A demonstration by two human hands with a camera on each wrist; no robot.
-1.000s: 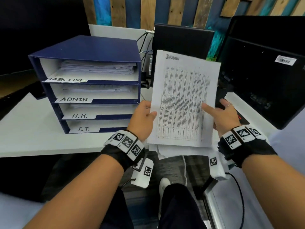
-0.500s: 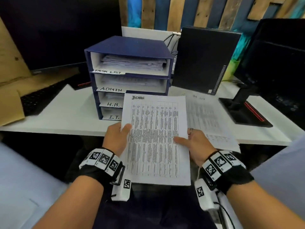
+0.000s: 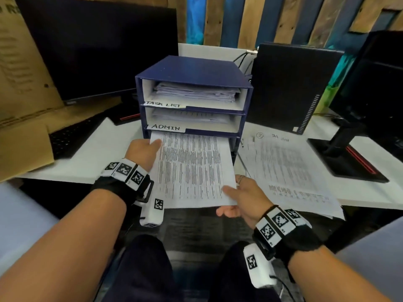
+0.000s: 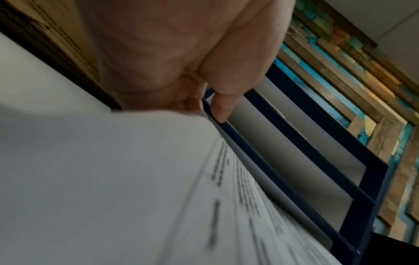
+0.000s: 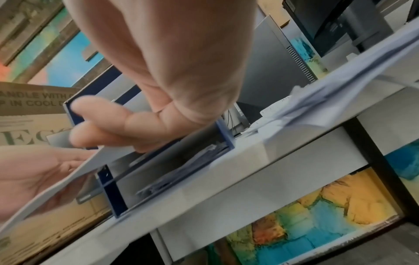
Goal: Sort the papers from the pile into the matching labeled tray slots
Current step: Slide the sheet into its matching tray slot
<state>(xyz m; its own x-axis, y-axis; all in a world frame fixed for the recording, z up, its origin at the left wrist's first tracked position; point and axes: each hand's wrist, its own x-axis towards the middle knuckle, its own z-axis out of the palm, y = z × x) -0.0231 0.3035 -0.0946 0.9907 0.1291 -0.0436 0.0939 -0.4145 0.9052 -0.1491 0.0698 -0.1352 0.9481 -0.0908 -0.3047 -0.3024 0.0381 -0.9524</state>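
- One printed sheet (image 3: 192, 168) was held by both hands, its far edge at the front of the tray stack (image 3: 192, 70), just under the ADMIN label (image 3: 165, 127).
- Left hand (image 3: 141, 151) pinched the sheet's left edge; right hand (image 3: 244, 199) pinched its near right corner.
- Two upper slots held papers; two labels were readable.
- One paper pile (image 3: 287, 168) lay on the white desk (image 3: 104, 153), right of the stack.
- Two monitors; plank wall behind.
- Right wrist view alone showed papers in the lower slots (image 5: 181, 170).
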